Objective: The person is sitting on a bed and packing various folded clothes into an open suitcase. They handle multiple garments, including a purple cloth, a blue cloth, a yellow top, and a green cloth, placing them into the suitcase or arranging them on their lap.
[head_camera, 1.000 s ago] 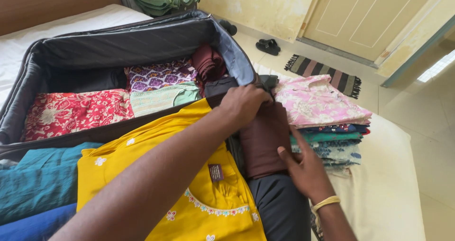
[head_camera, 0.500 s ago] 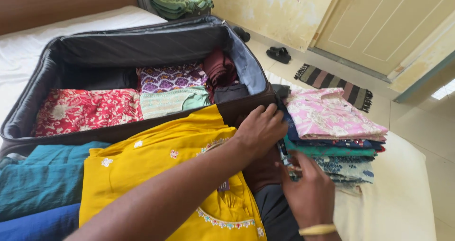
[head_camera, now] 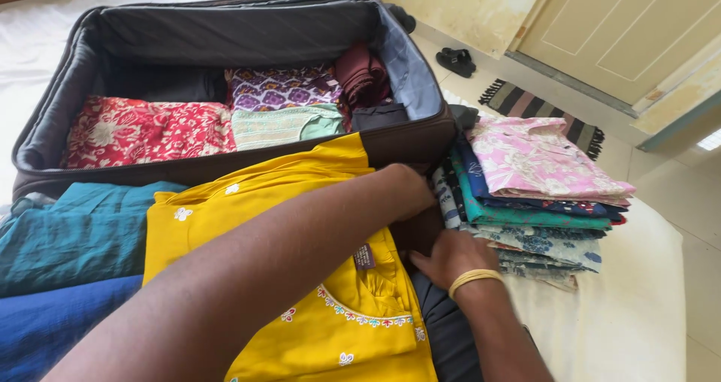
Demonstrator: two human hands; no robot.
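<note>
1. Down at 5 o'clock, the right hand (head_camera: 451, 256), a gold bangle (head_camera: 472, 279) on its wrist, lies flat on a dark garment (head_camera: 417, 232); its fingertips are hidden.
2. Left hand (head_camera: 409, 190) digs in at 3 o'clock of the yellow kurta (head_camera: 300, 277); I cannot tell its grip.
3. Folded stack (head_camera: 533, 194) at 3 o'clock.
4. Open suitcase (head_camera: 240, 33) at 12 o'clock, corner cropped.
</note>
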